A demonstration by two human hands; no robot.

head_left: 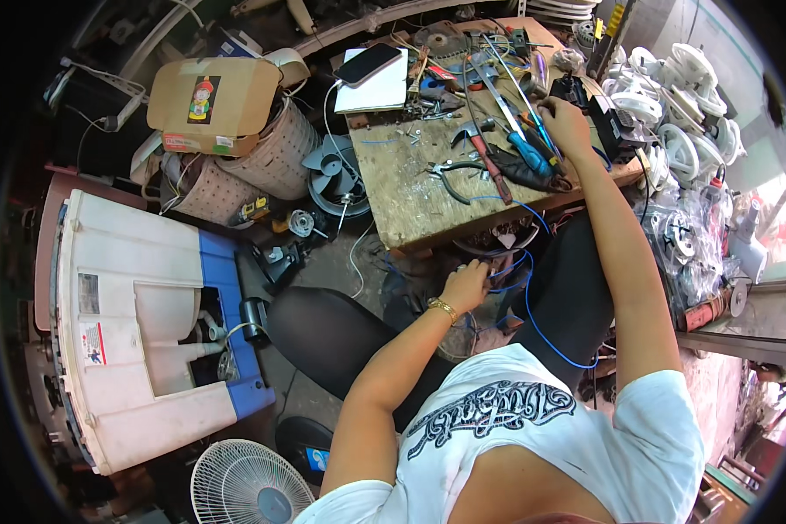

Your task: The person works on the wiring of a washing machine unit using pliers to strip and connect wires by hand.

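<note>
My right hand (561, 120) is at the workbench's right side, fingers curled among the tools on something I cannot make out. It is beside a long blue-handled screwdriver (538, 128) and another blue-handled tool (524, 148). A red-handled hammer (498, 175) and dark-handled pliers (450, 185) lie nearer the bench's front. My left hand (467, 284) is low, just in front of the bench (410, 218), above a dark cluttered spot with blue wires (526, 293); its fingers are bent, and what they hold is hidden.
A phone (368, 65) rests on white paper at the bench's back. Baskets (271, 148) and cardboard (175, 105) stand left. A white-and-blue plastic appliance (131, 244) and a fan (244, 489) are nearer. White fan parts (681, 148) and bagged items (690, 244) pile up right.
</note>
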